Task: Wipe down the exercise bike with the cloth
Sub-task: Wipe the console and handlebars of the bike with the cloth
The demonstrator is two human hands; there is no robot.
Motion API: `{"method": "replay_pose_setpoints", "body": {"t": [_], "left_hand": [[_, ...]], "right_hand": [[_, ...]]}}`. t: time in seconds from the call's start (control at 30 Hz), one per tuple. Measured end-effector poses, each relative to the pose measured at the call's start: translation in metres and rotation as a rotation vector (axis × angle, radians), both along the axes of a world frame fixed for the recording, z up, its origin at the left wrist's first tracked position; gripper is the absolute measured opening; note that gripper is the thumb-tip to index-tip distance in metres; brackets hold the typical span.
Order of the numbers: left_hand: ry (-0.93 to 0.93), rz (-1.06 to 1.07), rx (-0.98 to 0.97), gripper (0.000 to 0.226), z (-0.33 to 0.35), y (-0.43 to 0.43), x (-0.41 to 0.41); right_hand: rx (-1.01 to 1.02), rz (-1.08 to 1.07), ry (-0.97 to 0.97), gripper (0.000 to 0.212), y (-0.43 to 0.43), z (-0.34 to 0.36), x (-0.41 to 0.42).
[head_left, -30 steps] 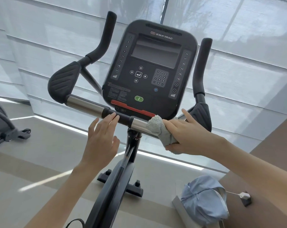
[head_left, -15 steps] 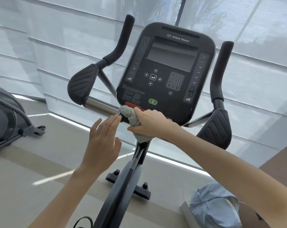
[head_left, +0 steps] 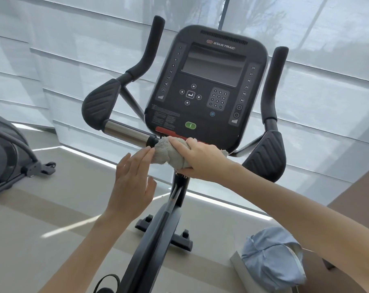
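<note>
A black exercise bike stands in front of me, its console (head_left: 206, 89) facing me with a dark screen and keypad. My right hand (head_left: 202, 160) is wrapped over a grey cloth (head_left: 165, 152) and presses it around the middle of the handlebar, just below the console. The chrome section of the bar (head_left: 126, 132) shows to the left of the cloth. My left hand (head_left: 132, 182) hovers flat with fingers apart, its fingertips touching the cloth's left edge. Padded elbow rests (head_left: 100, 103) and upright grips flank the console.
Another machine (head_left: 8, 157) stands at the left edge on the beige floor. A light blue bag (head_left: 272, 256) lies at the lower right beside a brown surface. White blinds cover the windows behind the bike. The bike's post (head_left: 158, 229) runs down between my arms.
My right hand slid the cloth leftward along the handlebar from its right side to the centre under the console. The left hand stayed close beside it, open.
</note>
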State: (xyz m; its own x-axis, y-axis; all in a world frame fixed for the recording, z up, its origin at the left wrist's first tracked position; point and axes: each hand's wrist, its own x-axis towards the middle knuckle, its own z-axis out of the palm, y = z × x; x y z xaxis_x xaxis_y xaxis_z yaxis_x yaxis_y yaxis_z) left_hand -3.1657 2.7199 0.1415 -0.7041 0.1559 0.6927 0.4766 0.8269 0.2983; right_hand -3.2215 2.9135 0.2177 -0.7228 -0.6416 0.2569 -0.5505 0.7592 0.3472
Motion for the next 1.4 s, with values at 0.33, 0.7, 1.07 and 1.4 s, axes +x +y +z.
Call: {"method": "replay_pose_setpoints", "body": {"t": [0.33,0.7,1.07,1.4], "left_hand": [[-0.052,0.004,-0.167,0.066,0.005,0.025,-0.009],[-0.054,-0.075,-0.095,0.064,0.004,0.012,-0.014],[-0.014,-0.039,-0.110,0.062,0.007,0.009,-0.021],[-0.014,-0.012,-0.162,0.068,0.005,0.028,-0.017]], "right_hand": [[0.082,-0.228,-0.039,0.069,0.072,0.011,0.048],[-0.070,-0.166,0.046,0.073,0.009,-0.005,0.016],[-0.191,-0.063,-0.101,0.052,-0.032,-0.005,-0.021],[-0.103,-0.110,-0.107,0.061,0.044,0.004,0.015]]}}
